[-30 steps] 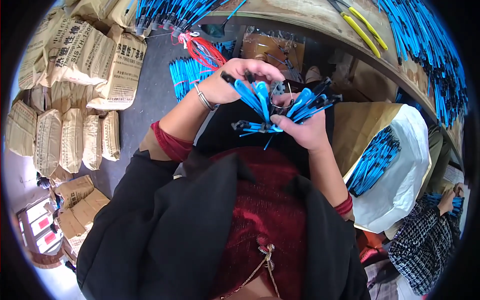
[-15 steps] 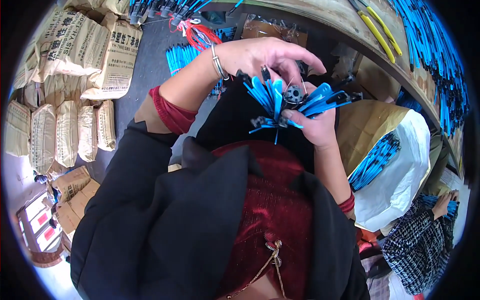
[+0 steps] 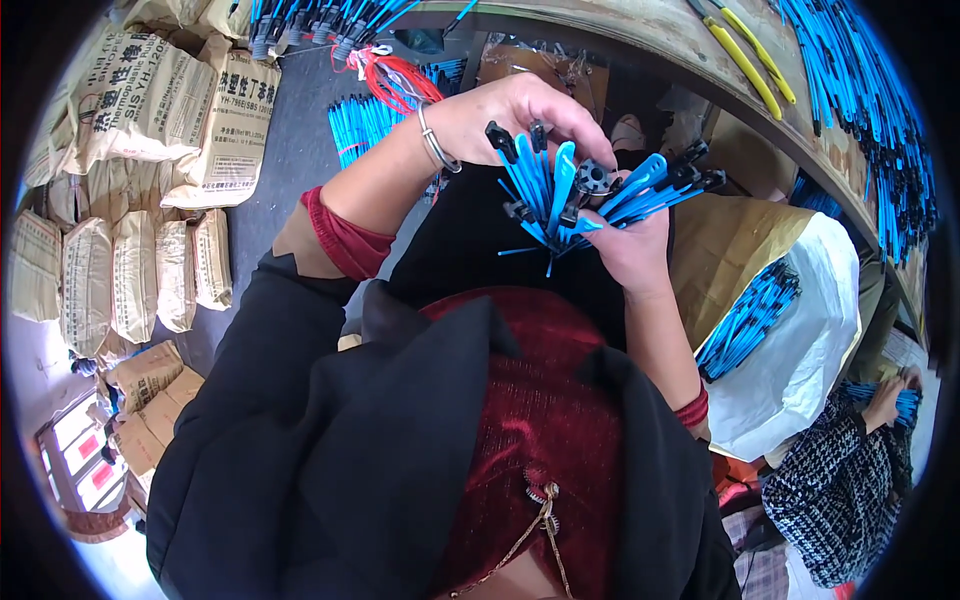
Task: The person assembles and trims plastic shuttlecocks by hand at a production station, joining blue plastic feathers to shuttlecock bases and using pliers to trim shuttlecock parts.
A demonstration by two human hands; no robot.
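In front of my lap, my right hand [image 3: 640, 247] grips a fanned bundle of blue rods [image 3: 558, 195] with black end fittings, its thumb pressed across them. Amid the rods sits a small round black hub [image 3: 594, 179] with holes in its face. My left hand [image 3: 525, 112], with a metal bangle at the wrist, curves over the bundle from the left. Its bent fingers reach down to the hub and seem to hold it. The bundle partly hides those fingertips.
An open sack [image 3: 790, 380] holding blue rods stands at my right. Above it, a wooden bench [image 3: 640, 25] carries yellow-handled pliers [image 3: 745, 65] and piled blue rods [image 3: 870, 130]. Brown paper sacks [image 3: 140, 110] are stacked left. A co-worker's hand [image 3: 885, 405] holds blue rods.
My left fingers have come down from a raised, spread position onto the hub. The bundle has turned slightly and its rods stand more upright; my right hand keeps its grip.
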